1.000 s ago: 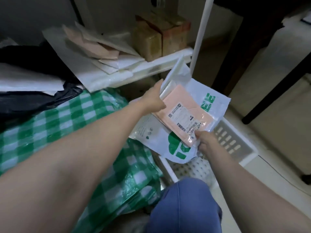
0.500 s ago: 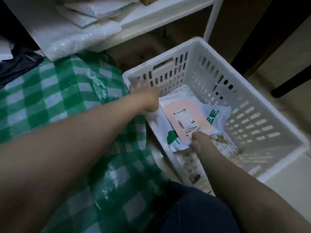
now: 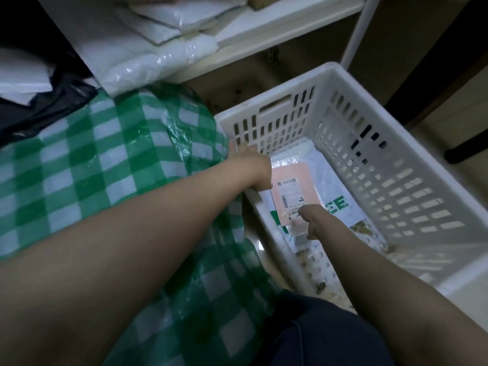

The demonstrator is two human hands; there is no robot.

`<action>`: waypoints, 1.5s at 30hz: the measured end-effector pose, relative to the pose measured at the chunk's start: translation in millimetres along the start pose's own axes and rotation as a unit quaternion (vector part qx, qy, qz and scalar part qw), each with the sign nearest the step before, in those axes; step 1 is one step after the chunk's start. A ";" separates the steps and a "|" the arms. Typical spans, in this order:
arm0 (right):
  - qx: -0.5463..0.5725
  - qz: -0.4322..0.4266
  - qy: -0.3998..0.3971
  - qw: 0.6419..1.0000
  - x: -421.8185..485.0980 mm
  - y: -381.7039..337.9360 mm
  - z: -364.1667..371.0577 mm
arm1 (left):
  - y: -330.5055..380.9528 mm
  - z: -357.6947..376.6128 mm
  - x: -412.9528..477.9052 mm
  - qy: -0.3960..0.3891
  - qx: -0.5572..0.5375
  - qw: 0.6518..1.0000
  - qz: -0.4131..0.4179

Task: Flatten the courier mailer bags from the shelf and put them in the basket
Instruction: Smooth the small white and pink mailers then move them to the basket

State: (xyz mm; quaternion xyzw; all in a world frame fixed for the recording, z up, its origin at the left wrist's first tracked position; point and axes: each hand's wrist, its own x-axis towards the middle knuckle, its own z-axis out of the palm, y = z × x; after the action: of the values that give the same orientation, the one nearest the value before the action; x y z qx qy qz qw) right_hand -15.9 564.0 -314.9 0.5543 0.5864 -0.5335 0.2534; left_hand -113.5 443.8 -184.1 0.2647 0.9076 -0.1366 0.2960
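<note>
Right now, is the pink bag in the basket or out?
In: the pink mailer bag lies flat on a white mailer bag inside the white basket.

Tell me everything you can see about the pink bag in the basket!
The pink mailer bag is a thin rectangle of soft-looking plastic. It has a white shipping label with a barcode and print too small to read. It lies flat, label up, inside the white basket, on top of a bigger white mailer with green print. The right hand touches its near edge. The left hand hides its left edge; whether it touches the bag cannot be told.
</note>
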 end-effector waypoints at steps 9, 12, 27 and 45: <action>-0.039 -0.255 0.042 0.965 -105.9 -73.7 -7.4 | -44.0 -59.3 -114.2 0.181 -0.088 0.979 -0.015; -0.034 -0.369 0.086 0.925 -168.1 -100.1 11.4 | -88.4 -58.4 -154.9 0.224 -0.100 0.966 -0.078; -0.340 -0.609 0.240 0.675 -318.4 -294.5 163.9 | -247.8 -41.3 -179.5 0.093 -0.043 0.993 -0.052; -0.375 -0.793 0.177 0.447 -346.7 -110.0 152.6 | -243.5 -18.2 -257.4 0.347 -0.706 0.604 -0.131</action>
State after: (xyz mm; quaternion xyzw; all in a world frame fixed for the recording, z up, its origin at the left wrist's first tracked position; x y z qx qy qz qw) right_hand -72.9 314.3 -15.0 -0.2177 0.9464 -0.1209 -0.2057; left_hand -82.4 148.0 9.4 -0.1208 0.7818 0.6109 0.0323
